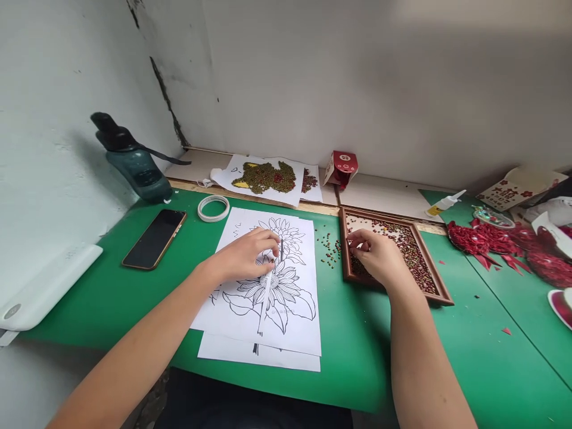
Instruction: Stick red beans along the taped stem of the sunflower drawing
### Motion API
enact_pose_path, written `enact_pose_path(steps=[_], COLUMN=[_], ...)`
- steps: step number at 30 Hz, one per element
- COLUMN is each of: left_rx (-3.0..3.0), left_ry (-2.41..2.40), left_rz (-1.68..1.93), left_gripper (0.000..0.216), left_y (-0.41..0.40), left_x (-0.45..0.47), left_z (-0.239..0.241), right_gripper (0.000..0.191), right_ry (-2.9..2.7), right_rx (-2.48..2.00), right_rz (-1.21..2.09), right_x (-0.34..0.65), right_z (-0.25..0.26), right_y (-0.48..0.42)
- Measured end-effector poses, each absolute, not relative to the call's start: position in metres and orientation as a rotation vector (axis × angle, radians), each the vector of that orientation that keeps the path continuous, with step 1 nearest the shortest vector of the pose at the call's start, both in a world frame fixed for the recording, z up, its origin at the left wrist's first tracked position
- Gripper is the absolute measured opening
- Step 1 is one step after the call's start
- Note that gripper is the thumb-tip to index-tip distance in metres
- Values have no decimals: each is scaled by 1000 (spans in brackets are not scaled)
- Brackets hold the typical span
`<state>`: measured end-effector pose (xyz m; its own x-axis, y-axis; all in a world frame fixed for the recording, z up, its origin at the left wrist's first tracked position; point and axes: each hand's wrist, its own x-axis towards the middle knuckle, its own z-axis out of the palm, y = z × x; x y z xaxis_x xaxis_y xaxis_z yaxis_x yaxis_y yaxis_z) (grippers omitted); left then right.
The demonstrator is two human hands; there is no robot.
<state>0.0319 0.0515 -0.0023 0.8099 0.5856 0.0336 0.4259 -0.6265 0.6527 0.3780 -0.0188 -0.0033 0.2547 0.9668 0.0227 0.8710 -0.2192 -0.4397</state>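
My left hand (pixel 250 253) is over a sheet with a sunflower line drawing (pixel 295 307), its thumb and fingers curled together. A slim black-and-white stick (pixel 267 292) runs past the fingertips, slanting across the flower; its exact kind is unclear. My right hand (pixel 378 256) reaches over the near left part of a brown wooden frame (pixel 442 292), fingers bent into a pinch. Small red and green beans (pixel 409 250) are spread inside the frame. What the right fingertips hold, if anything, is too small to make out. Loose beans (pixel 330 250) lie between the paper and the frame.
A phone (pixel 155 239), a tape roll (pixel 213 208) and a dark bottle (pixel 138 167) stand or lie at left. Behind are a bean picture (pixel 268 179) and red box (pixel 343 167). At right are a glue bottle (pixel 444 204) and red shredded decorations (pixel 482 238).
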Motion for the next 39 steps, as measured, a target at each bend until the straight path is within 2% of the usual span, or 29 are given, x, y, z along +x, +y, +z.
enact_pose_path(steps=[11,18,24,28,39], left_rx=[2337,2327,2300,2307,2263], left_ry=[774,747,792,780,757], left_rz=[318,294,271,265,186], left_gripper=[18,6,17,9,7], left_y=[52,51,50,51,50], left_x=[28,30,29,28,27], left_z=[2,1,10,9,11], right_gripper=[33,40,36,34,45], right_ry=[-1718,-1750,-1783,-1797,-1827], right_rx=[-2130,-2104,-2152,-2162,-2171], right_rz=[346,348,359,354,344], right_x=[380,382,382,380,379], right_z=[-6,-2,-2,-3,1], right_y=[-20,-22,-23,-24,-24])
